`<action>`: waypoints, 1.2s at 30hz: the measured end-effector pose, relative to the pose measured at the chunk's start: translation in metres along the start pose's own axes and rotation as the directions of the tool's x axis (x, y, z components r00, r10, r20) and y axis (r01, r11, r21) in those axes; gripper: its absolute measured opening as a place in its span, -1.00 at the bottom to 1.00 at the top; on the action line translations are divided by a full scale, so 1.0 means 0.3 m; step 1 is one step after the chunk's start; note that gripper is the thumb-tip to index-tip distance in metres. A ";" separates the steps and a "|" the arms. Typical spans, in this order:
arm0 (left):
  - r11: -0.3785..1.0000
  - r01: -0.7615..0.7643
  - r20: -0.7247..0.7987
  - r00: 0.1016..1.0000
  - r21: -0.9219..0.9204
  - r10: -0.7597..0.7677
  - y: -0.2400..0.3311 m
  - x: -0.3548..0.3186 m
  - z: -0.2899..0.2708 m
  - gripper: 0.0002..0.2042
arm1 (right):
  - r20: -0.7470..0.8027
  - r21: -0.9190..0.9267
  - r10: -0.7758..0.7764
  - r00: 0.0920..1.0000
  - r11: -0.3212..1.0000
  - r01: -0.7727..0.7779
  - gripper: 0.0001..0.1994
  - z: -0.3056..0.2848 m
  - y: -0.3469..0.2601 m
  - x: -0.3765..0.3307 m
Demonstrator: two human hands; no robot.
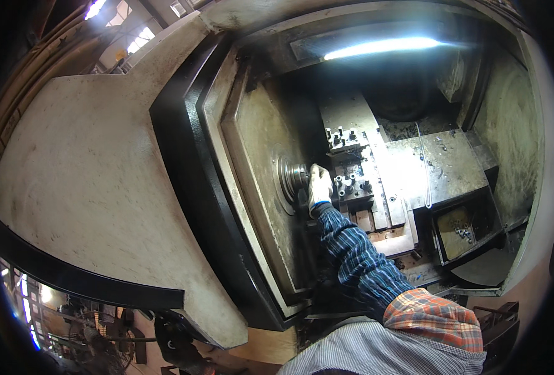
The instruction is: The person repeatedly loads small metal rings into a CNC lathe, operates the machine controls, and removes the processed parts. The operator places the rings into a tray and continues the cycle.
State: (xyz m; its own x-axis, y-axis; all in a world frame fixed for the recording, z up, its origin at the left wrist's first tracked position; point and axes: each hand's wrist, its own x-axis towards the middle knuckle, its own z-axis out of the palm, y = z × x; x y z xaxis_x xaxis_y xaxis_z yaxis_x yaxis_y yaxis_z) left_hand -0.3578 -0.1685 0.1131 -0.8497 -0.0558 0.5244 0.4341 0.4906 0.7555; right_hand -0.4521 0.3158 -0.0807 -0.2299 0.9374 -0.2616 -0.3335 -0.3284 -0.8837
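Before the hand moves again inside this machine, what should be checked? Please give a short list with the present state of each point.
1. Gloved hand at the round chuck: touching or very near it; which, cannot tell.
2. Part held in the chuck: cannot tell, the hand hides it.
3. Chuck at rest: cannot tell from one picture.
4. Distance from hand to tool block: not ok, bolts stand right beside the glove.
5. Loose sleeve near the chuck: not ok, the cuff lies close to it.
6. Lighting: ok, the lamp is on.
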 end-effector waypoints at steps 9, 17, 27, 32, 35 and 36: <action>0.885 -0.127 0.105 0.976 -0.448 0.193 0.091 -0.020 0.031 -0.59 | 0.193 -0.460 0.151 0.970 0.887 -0.046 -0.43 -0.071 -0.066 -0.104; 0.989 -0.133 0.000 0.991 -0.067 0.133 0.007 -0.020 0.004 -0.63 | 0.419 -0.238 0.279 0.864 0.952 -0.193 -0.18 -0.066 -0.084 -0.133; 0.982 -0.036 0.081 0.995 -0.187 0.052 0.029 -0.010 0.006 -0.60 | 0.454 -0.566 0.180 0.873 0.815 0.126 -0.05 -0.086 -0.124 -0.108; 0.902 0.160 0.192 0.977 -0.401 -0.088 -0.008 -0.008 -0.043 -0.57 | 0.474 -0.579 0.198 0.858 0.804 0.135 -0.02 -0.088 -0.145 -0.135; 0.992 -0.110 0.178 0.977 -0.067 0.121 -0.061 0.010 -0.053 -0.56 | 0.468 -0.608 0.218 0.857 0.783 0.133 -0.01 -0.088 -0.149 -0.133; 0.963 -0.245 0.189 0.956 0.108 0.222 -0.071 0.012 -0.046 -0.56 | 0.475 -0.615 0.205 0.856 0.773 0.156 -0.01 -0.088 -0.148 -0.130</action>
State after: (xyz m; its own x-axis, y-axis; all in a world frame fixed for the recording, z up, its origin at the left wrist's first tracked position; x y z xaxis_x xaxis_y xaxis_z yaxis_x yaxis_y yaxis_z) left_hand -0.3660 -0.1912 0.1044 -0.7730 0.2203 0.5950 0.5941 0.5803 0.5570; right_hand -0.4042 0.2968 -0.0413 -0.6994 0.6798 -0.2207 0.2689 -0.0358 -0.9625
